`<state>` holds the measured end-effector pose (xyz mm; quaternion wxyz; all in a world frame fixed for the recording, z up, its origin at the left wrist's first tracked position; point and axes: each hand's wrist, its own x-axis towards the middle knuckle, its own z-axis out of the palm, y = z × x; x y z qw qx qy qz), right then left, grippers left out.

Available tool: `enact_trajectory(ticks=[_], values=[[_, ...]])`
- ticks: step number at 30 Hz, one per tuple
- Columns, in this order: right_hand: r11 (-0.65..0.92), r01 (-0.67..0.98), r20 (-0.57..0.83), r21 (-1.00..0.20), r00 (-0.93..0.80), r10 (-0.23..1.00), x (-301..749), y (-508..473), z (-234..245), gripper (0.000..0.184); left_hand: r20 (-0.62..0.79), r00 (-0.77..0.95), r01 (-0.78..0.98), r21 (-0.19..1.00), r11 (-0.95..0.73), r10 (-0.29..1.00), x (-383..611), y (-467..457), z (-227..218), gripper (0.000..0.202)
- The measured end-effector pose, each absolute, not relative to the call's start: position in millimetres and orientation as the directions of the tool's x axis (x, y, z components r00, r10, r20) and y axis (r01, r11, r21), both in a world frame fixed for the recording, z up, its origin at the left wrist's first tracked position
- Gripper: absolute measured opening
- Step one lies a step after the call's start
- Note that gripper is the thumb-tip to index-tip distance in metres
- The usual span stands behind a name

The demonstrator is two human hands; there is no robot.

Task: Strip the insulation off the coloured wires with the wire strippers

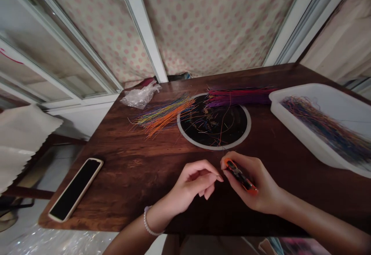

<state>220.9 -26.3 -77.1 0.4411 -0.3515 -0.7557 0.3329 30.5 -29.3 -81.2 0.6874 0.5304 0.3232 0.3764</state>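
Note:
My left hand (194, 181) hangs over the dark wooden table (121, 181), thumb and forefinger pinched together beside the other hand. Any fine strand between them is too thin to tell. My right hand (255, 181) is shut on a small orange and black handheld tool (240, 175). Just ahead of my hands lies a round black mat with a white rim (214, 147), scattered with loose thin strands. An orange and multicoloured bundle of strands (164, 115) lies to its left, and a purple and magenta bundle (239, 97) lies across its far edge.
A white plastic tray (304, 142) holding long multicoloured strands sits at the right of the table. A phone in a cream case (74, 190) lies at the left, and a crumpled clear plastic bag (140, 95) lies at the far edge. A white cloth (20, 139) hangs beyond the left table edge.

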Motion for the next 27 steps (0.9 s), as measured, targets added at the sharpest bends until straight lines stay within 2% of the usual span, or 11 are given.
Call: enact_trajectory(ticks=[3, 7, 10, 12, 14, 16, 18, 20, 23, 27], values=[[0.663, 0.361, 0.550, -0.656, -0.374, 0.747, 229, -19, -63, 0.034, 0.005, 0.466, -0.119, 0.991, 0.057, 0.885, 26, -29, -60, 0.031], [0.735, 0.595, 0.668, -0.325, -0.405, 0.624, 241, -9, -37, 0.044, 0.216, 0.342, 0.070, 0.965, -0.254, 0.914, 21, -26, -24, 0.025], [0.715, 0.679, 0.695, -0.169, -0.433, 0.575, 246, -5, -20, 0.054, 0.462, 0.285, 0.214, 0.823, -0.526, 0.840, 19, -25, -2, 0.028], [0.710, 0.688, 0.717, -0.152, -0.417, 0.558, 246, -5, -13, 0.057, 0.596, 0.267, 0.310, 0.691, -0.653, 0.757, 20, -25, 8, 0.027], [0.722, 0.650, 0.727, -0.237, -0.374, 0.576, 243, -6, -10, 0.054, 0.687, 0.255, 0.399, 0.567, -0.721, 0.681, 21, -24, 13, 0.023], [0.723, 0.550, 0.687, -0.418, -0.330, 0.648, 238, -8, -7, 0.045, 0.746, 0.257, 0.466, 0.462, -0.755, 0.615, 24, -22, 14, 0.017], [0.666, 0.423, 0.597, -0.614, -0.303, 0.743, 232, -8, -4, 0.025, 0.791, 0.280, 0.512, 0.356, -0.782, 0.543, 27, -18, 12, 0.015], [0.581, 0.319, 0.505, -0.749, -0.293, 0.812, 227, -7, -2, 0.008, 0.820, 0.317, 0.557, 0.247, -0.793, 0.477, 30, -15, 8, 0.016], [0.470, 0.195, 0.408, -0.861, -0.285, 0.867, 220, -3, 1, 0.017, 0.840, 0.375, 0.607, 0.097, -0.789, 0.392, 34, -11, 2, 0.019], [0.377, 0.078, 0.342, -0.923, -0.285, 0.896, 217, 2, 2, 0.017, 0.849, 0.417, 0.637, -0.018, -0.770, 0.325, 35, -8, -1, 0.015]])
